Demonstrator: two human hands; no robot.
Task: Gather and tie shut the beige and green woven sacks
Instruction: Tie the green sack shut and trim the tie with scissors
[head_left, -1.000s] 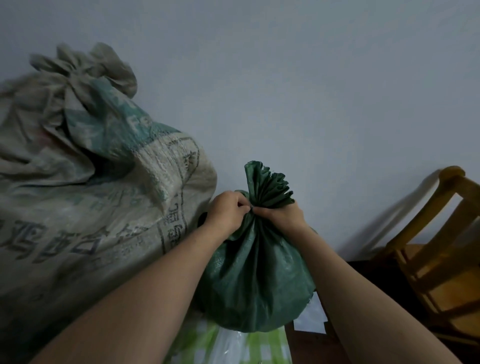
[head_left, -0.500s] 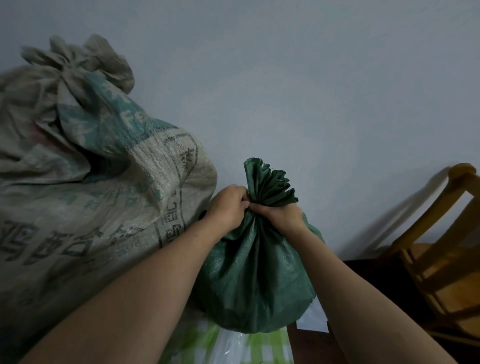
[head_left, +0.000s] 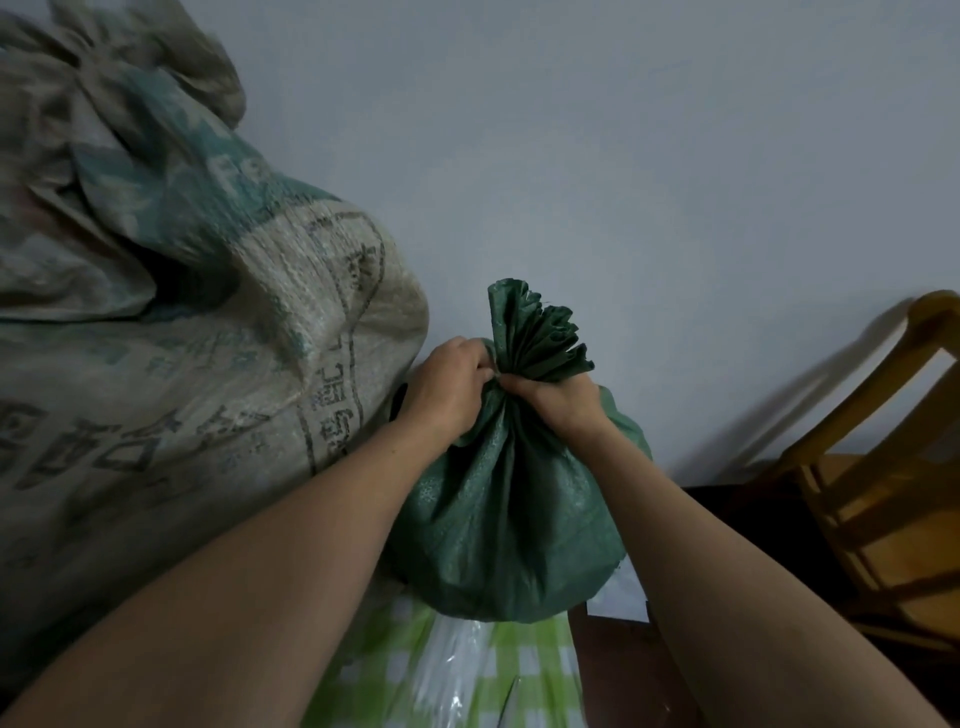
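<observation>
Green sack (head_left: 509, 519) sits mid-scene, just right of the big beige sack (head_left: 182, 389), perched on a green-checked bundle (head_left: 467, 670) near the camera; wooden chair (head_left: 883, 493) off to the right. Both hands meet at its neck: left hand (head_left: 447, 395) grip curled tight on the gathered cloth from the left, right hand (head_left: 563, 402) grip pinching the same neck from the right, fingers of the two touching. Pleated mouth (head_left: 535, 332) fans out above them. A thin pale bit shows between the fingers, maybe cord, too small to tell. Beige sack's top, far left, looks bunched & knotted, tho blurred. Risks, as I judge: woven plastic is slick & springy, so if either grip eases to pass a tie round, pleats prob spring open & the gather is lost. Tie set too high on the fan could slide off; it wants to sit low, right at the hands. Sack's base is on soft uneven stuff, so a hard tug may tip it twd the chair side. Thin cord pulled hard could snap or bite the fingers.
</observation>
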